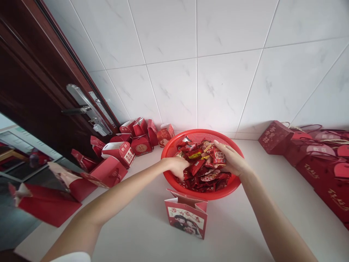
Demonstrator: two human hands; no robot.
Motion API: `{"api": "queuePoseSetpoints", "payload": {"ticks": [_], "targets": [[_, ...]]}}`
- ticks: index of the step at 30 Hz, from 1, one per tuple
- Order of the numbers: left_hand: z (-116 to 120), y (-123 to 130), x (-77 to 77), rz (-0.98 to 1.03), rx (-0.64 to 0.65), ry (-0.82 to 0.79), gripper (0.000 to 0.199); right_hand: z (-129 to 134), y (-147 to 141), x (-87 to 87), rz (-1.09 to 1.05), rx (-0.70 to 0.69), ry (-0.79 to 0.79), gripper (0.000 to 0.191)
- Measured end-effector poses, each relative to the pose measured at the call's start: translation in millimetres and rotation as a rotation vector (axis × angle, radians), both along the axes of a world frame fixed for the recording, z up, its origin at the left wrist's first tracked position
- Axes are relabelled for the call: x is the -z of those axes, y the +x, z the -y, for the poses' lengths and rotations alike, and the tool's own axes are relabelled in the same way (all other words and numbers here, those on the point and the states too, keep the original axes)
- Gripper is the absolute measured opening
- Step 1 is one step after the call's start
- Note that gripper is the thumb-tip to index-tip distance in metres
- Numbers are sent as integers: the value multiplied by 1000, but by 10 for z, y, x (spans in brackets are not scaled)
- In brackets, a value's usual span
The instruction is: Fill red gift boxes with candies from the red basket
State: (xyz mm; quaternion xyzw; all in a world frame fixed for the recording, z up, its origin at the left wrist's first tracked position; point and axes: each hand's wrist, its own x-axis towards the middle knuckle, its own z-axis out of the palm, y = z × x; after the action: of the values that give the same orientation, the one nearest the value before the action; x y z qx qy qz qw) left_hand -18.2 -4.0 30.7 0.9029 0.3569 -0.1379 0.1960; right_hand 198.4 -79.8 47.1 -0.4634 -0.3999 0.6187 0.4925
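Note:
A red plastic colander (203,133) stands on the white tabletop, heaped with candies (207,176) in shiny, mostly red wrappers. Into its left side reaches my left hand (178,167), its fingertips hidden among the wrappers. At the right side of the heap, my right hand (230,158) has its fingers curled round a red wrapped candy (218,156); a yellow wrapper lies close by. Directly in front of the colander an open-topped red gift box (188,218) stands upright, a printed couple on its front. Neither hand touches that box.
Several open red gift boxes (120,151) crowd the left edge of the table (234,229). On the right stand rows of red boxes with cord handles (308,163). Behind is a tiled wall (171,91); a dark wooden door (35,69) with a metal handle is at left.

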Motion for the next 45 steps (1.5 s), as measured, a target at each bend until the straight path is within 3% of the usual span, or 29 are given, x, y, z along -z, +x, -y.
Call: {"api": "queuePoseSetpoints", "payload": {"ticks": [4, 10, 15, 20, 29, 35, 42, 45], "targets": [[-31, 1, -54, -167, 55, 3, 38, -7, 8, 3, -39, -20, 16, 40], [-60, -106, -40, 82, -44, -189, 51, -32, 11, 29, -39, -25, 60, 41], [-70, -141, -6, 246, -58, -162, 48, -37, 10, 34, 12, 2, 73, 44], [-109, -133, 29, 401, -155, -177, 43, -23, 4, 20, 3, 9, 54, 42], [-138, -66, 37, 566, -245, 34, 24, -18, 17, 29, 76, 13, 93, 39], [-174, 10, 12, 713, -309, 120, 20, -36, 16, -2, 19, 118, 67, 38], [-148, 96, -82, 612, -170, 365, 23, -87, 45, 58, -14, 252, 116, 43], [-7, 156, -150, 561, 4, 288, 21, -133, 73, 96, -14, 317, 153, 43]]}}
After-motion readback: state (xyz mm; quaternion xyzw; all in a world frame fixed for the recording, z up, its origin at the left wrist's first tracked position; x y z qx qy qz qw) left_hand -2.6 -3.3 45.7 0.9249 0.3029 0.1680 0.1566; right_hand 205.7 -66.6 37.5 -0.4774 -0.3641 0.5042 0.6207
